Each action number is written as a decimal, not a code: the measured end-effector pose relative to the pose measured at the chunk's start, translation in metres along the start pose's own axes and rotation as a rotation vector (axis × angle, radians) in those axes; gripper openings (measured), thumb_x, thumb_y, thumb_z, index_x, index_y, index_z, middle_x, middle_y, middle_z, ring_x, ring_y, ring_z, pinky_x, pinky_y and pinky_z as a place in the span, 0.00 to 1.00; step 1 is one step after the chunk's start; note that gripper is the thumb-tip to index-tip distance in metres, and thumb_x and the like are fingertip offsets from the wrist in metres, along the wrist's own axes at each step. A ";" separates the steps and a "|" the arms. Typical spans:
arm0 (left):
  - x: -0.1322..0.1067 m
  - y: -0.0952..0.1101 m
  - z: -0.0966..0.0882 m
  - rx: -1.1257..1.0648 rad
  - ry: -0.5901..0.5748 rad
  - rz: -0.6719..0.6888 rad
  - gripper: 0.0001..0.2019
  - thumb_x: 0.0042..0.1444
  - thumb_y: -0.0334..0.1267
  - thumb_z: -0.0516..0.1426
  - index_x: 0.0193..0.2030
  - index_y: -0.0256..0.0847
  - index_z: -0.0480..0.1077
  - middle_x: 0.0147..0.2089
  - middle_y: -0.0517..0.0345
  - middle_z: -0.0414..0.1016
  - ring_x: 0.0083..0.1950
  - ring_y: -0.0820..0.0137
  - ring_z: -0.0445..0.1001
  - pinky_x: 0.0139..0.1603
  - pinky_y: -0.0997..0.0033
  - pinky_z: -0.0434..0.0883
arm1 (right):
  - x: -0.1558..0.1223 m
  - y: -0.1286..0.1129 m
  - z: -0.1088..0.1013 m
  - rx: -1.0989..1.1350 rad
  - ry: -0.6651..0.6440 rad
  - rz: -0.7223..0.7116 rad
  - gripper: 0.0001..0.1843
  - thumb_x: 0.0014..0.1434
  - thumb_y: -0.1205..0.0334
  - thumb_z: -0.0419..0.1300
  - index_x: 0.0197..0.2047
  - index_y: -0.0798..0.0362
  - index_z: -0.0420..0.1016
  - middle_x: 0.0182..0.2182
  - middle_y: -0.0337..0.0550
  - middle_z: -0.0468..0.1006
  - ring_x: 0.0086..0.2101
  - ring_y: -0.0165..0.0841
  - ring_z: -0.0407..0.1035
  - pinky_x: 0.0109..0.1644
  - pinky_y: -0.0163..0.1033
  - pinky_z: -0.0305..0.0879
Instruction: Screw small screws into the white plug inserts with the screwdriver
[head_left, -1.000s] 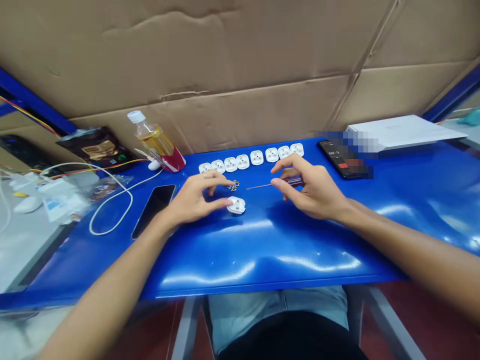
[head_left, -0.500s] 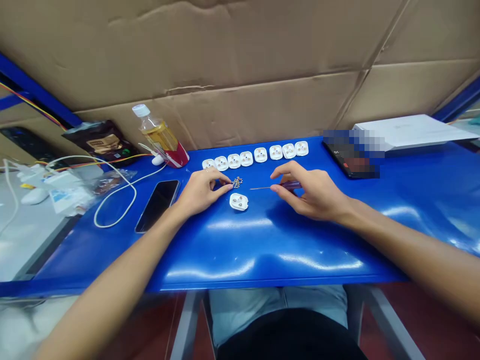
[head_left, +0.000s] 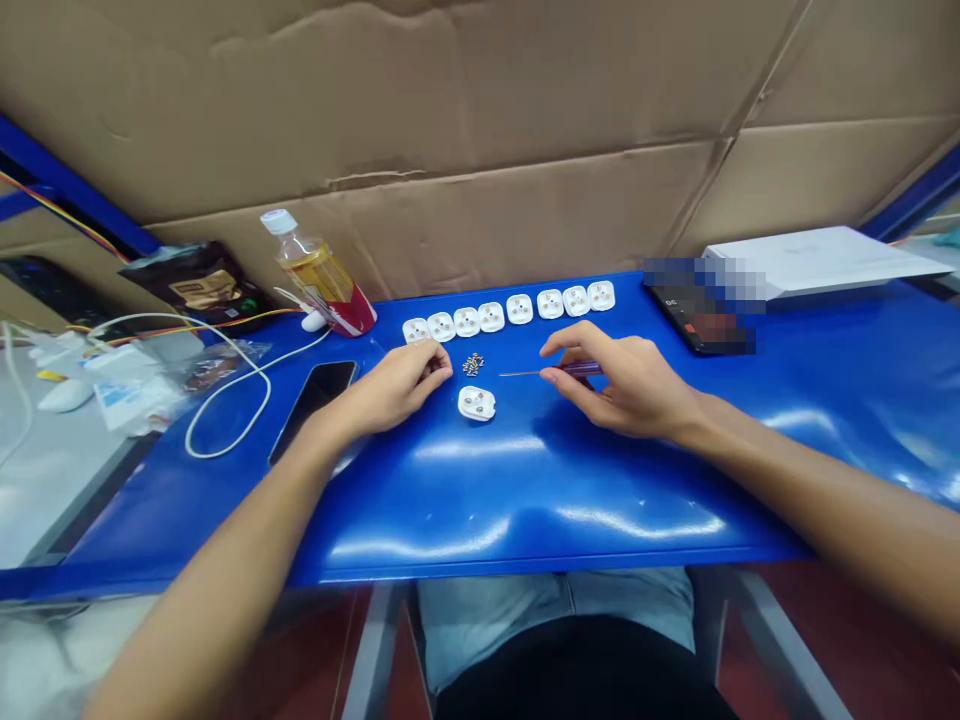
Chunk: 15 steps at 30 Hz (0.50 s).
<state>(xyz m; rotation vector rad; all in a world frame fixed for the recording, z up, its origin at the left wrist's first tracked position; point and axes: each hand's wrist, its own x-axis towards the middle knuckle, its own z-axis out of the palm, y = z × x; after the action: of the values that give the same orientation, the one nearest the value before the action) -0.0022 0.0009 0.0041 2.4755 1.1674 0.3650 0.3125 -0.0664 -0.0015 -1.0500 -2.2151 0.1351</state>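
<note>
A single white plug piece (head_left: 476, 403) lies on the blue table (head_left: 525, 490) between my hands. Just behind it sits a small pile of screws (head_left: 472, 364). My left hand (head_left: 401, 383) rests to the left of the pile, fingers pinched together near it; whether a screw is in them is too small to tell. My right hand (head_left: 626, 380) grips a thin screwdriver (head_left: 551, 371) with a dark handle, its shaft pointing left toward the screws. A row of several white plug pieces (head_left: 510, 310) lines the back of the table.
A black phone (head_left: 315, 393) lies left of my left hand, with a white cable (head_left: 225, 400) looping beside it. A drink bottle (head_left: 319, 273) leans at the back left beside a dark pouch (head_left: 199, 287). Another phone (head_left: 701, 325) and a white box (head_left: 817, 258) sit at the back right.
My left hand let go of the single plug piece, went to the screw pile, and has drawn back slightly left with fingers pinched. My right hand stayed on the screwdriver.
</note>
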 end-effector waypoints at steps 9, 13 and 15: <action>-0.002 0.014 -0.009 -0.534 0.059 -0.117 0.13 0.61 0.45 0.68 0.41 0.36 0.79 0.38 0.50 0.86 0.38 0.66 0.83 0.40 0.71 0.76 | -0.001 0.000 -0.001 -0.040 0.051 -0.077 0.10 0.70 0.60 0.62 0.53 0.49 0.72 0.34 0.40 0.87 0.31 0.37 0.83 0.31 0.36 0.72; -0.002 0.025 -0.007 -0.636 0.161 -0.083 0.13 0.57 0.44 0.72 0.43 0.36 0.84 0.37 0.51 0.86 0.38 0.67 0.84 0.40 0.74 0.78 | 0.000 -0.003 -0.004 0.022 0.122 -0.130 0.07 0.69 0.62 0.64 0.50 0.48 0.73 0.36 0.38 0.86 0.32 0.34 0.83 0.35 0.35 0.76; -0.002 0.028 -0.004 -0.680 0.188 -0.059 0.12 0.56 0.44 0.72 0.39 0.36 0.84 0.36 0.52 0.86 0.36 0.70 0.83 0.38 0.76 0.78 | 0.000 -0.006 -0.006 0.065 0.133 -0.168 0.05 0.70 0.63 0.64 0.48 0.48 0.73 0.37 0.38 0.87 0.34 0.33 0.83 0.38 0.34 0.77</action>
<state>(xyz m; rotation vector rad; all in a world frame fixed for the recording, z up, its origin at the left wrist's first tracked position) 0.0142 -0.0162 0.0200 1.8383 0.9682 0.8351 0.3127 -0.0709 0.0057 -0.8102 -2.1522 0.0609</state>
